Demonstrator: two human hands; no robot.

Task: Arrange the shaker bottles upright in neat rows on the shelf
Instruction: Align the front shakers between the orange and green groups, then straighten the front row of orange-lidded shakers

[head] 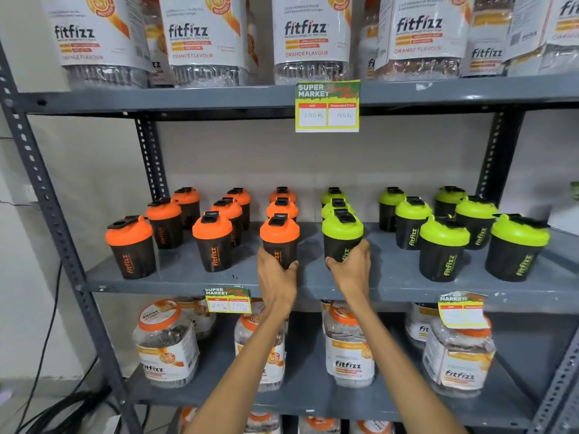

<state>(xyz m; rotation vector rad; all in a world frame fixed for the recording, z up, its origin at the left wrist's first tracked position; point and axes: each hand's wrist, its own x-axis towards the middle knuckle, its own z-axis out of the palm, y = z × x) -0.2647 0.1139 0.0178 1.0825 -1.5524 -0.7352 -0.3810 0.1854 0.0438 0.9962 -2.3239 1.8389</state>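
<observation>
On the middle shelf [188,281], left hand [275,277] grip clamps the front orange shaker bottle [279,239], right hand [352,270] the front green shaker bottle [342,236]; both upright near the edge, where a careless nudge could topple them off.

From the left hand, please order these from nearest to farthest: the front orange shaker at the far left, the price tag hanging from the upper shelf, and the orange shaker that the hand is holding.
From the left hand:
1. Held orange shaker, in the hand, front centre.
2. Far-left front orange shaker, by the left post.
3. Upper price tag, high above, slightly right.
</observation>
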